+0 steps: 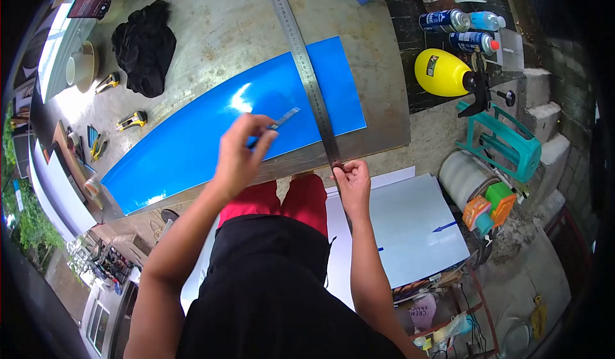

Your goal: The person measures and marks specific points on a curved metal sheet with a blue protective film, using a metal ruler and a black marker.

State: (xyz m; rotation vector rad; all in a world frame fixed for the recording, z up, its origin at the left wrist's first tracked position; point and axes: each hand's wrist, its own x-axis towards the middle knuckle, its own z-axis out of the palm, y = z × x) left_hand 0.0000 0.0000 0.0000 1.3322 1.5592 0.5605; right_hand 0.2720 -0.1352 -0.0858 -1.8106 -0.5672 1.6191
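**Knife in my left hand, metal ruler in my right**

My left fingers cover most of the knife's handle [285,118], and I can't tell whether its blade touches the blue sheet [205,125] below. The far end of the ruler [300,54] is cut off by the top of the view; its near end runs beneath my right hand [353,183], and its markings are too small to read.

My left hand [242,149] is closed in a pinch on the knife, wrist bent over the sheet, blade angled toward the ruler but apart from it. My right arm reaches forward, thumb and fingers closed on the ruler just beyond the table's near edge.

The sheet lies on the table [224,25], glossy with bright glare, its far edge curved, tapering leftward. The ruler crosses its wider right part at a slant.
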